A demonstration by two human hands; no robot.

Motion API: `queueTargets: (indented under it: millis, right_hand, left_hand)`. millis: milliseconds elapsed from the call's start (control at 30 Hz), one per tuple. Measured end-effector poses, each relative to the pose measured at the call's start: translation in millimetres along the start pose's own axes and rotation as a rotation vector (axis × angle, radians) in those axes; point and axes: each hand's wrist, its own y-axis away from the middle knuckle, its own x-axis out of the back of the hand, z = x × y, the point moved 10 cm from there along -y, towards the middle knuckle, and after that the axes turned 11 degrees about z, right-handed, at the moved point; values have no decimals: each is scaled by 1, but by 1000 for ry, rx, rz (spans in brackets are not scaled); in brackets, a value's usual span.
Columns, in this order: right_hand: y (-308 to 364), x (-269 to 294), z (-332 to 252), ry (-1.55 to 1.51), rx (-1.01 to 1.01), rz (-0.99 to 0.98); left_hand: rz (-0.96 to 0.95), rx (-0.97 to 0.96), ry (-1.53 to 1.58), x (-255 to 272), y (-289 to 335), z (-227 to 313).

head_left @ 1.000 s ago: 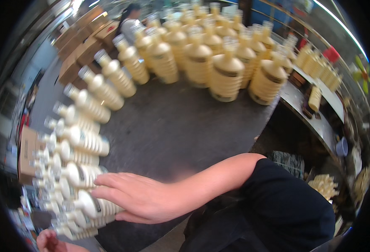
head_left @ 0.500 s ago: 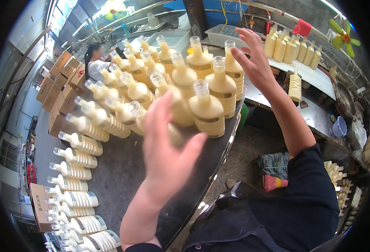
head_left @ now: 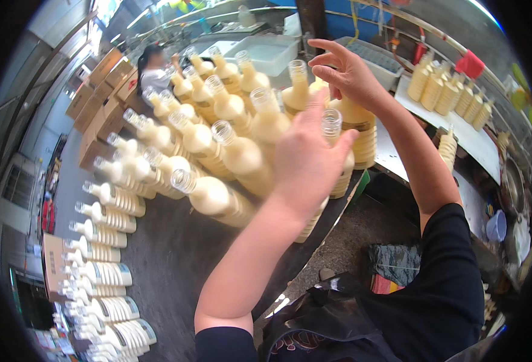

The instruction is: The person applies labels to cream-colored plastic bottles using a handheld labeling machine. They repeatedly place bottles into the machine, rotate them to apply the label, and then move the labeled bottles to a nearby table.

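Note:
Cream-coloured ribbed bottles (head_left: 242, 151) with clear glass necks stand in a close cluster on a dark round-edged table (head_left: 175, 241). My left hand (head_left: 305, 160) lies across the right front of this cluster, fingers stretched and thumb spread. Beside its thumb a bottle with a clear neck (head_left: 331, 123) rises near the table edge; the hand hides part of it, and I cannot tell whether they touch. My right hand (head_left: 350, 75) hovers around the necks at the far right, fingers bent loosely and apart. Below it stands a larger-looking bottle (head_left: 359, 130) with a dark label.
A row of similar bottles (head_left: 106, 241) lines the table's left side. More bottles (head_left: 450, 93) stand on a white shelf at the right. Behind the cluster are plastic tubs (head_left: 266, 54). Cardboard boxes (head_left: 106, 114) are stacked at the left, near another person (head_left: 155, 75).
My left hand has moved right and away from me, over the bottles near the table edge. My right hand's fingers have turned left and bent more. The whole view has shifted slightly.

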Motion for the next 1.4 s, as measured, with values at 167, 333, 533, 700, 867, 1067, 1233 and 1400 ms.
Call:
queueTargets:
  millis: [167,333,533,700,867,1067,1233,1400]
  right_hand:
    - [-10,-50,-3,159,28,-299]
    - [-3,-38,-4,201,44,-246]
    - [29,8,-17,223,21,-163]
    - [85,10,-76,237,-19,-149]
    - [137,-63,-142,67,-196,-369]
    - [185,-207,-226,-150,-32,-532]
    - [174,-321,-264,-127,147,-448]
    - [147,-422,-274,5,298,-407]
  left_hand:
    - [-79,76,7,-6,7,-6]
    - [-3,39,165,45,33,12]
    - [-37,258,222,151,60,13]
    - [-125,519,164,258,93,-15]
    - [73,686,-3,363,123,-55]
    - [245,728,-245,469,139,-136]
    - [329,725,-263,516,136,-189]
    - [346,663,-285,537,125,-238]
